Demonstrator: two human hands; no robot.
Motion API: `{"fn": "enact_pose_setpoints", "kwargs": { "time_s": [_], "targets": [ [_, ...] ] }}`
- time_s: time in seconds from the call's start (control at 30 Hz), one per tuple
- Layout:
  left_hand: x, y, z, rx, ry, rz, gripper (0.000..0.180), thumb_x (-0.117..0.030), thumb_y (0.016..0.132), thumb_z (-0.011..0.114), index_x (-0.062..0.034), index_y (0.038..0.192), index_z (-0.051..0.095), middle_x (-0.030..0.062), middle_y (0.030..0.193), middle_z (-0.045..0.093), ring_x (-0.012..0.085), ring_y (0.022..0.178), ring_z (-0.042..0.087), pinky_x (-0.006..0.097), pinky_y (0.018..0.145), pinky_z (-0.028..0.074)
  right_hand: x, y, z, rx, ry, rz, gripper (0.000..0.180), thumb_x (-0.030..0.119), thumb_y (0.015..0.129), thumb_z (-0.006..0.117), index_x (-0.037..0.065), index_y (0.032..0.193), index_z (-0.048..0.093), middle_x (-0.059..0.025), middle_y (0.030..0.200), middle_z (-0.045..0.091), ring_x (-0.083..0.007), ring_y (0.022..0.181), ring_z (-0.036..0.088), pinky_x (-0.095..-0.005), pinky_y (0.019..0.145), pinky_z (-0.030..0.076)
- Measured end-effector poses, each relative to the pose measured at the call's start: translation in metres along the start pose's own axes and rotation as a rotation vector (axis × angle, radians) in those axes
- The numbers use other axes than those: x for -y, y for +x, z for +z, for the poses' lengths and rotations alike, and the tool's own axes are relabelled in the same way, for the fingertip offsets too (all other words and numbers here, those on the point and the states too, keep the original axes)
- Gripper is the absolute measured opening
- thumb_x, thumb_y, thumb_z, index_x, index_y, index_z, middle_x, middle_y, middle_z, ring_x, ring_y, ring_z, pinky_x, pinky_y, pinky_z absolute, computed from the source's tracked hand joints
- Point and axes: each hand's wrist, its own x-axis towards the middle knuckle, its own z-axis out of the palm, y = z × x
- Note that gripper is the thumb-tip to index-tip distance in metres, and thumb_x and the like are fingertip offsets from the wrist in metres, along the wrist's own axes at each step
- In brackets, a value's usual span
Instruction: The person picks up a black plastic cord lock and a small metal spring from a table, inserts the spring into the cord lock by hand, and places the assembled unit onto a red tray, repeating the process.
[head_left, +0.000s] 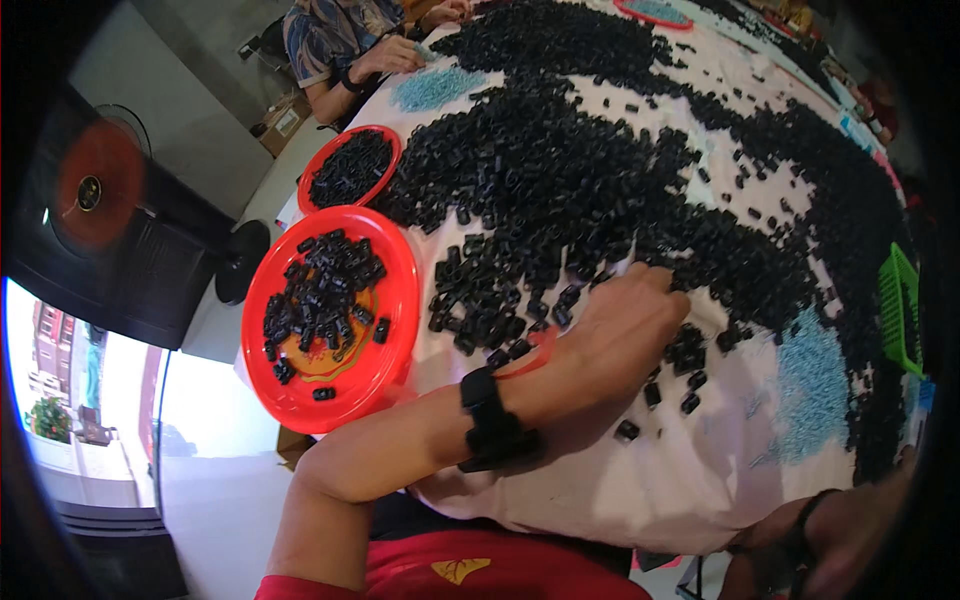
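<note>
The small black plastic parts (560,180) lie heaped across the cloth-covered bench (600,480); they look light, rigid and loose, so they are best pinched singly at their sides or raked in handfuls. The left hand (625,325) rests knuckles-up at the heap's near edge, fingers curled into the parts. The right hand (850,540), at the lower rim, is too dark to read. A red tray (395,300) just left holds more parts.

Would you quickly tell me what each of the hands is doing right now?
Left hand: palm down on the pile of small black parts, fingers curled; anything held cannot be told.
Right hand: at the table edge, blurred; cannot be told.
</note>
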Motion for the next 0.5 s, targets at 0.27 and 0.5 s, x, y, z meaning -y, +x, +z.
{"fn": "enact_pose_setpoints", "kwargs": {
  "time_s": [0.27, 0.5],
  "targets": [
    [0.032, -0.029, -0.04, -0.032, -1.238, -0.266, 0.021, -0.013, 0.101, 0.068, -0.0024, 0.118, 0.063, -0.0003, 0.103, 0.068, 0.0047, 0.094, 0.062, 0.024, 0.08, 0.052, -0.061, 0.056, 0.036, 0.093, -0.165, 0.437, 0.031, 0.011, 0.077, 0.083, 0.004, 0.107, 0.075, -0.0016, 0.072, 0.064, -0.0085, 0.061, 0.058, -0.0246, 0.056, 0.045],
    [0.028, -0.017, -0.053, 0.051, -1.232, -0.387, 0.028, -0.026, 0.101, 0.069, -0.0064, 0.12, 0.061, -0.0038, 0.092, 0.068, 0.0005, 0.076, 0.056, 0.018, 0.065, 0.043, -0.083, 0.053, 0.045, 0.062, -0.155, 0.364, 0.02, 0.006, 0.08, 0.078, 0.003, 0.099, 0.076, -0.0043, 0.073, 0.066, -0.0111, 0.061, 0.06, -0.0269, 0.056, 0.048]
  ]
}}
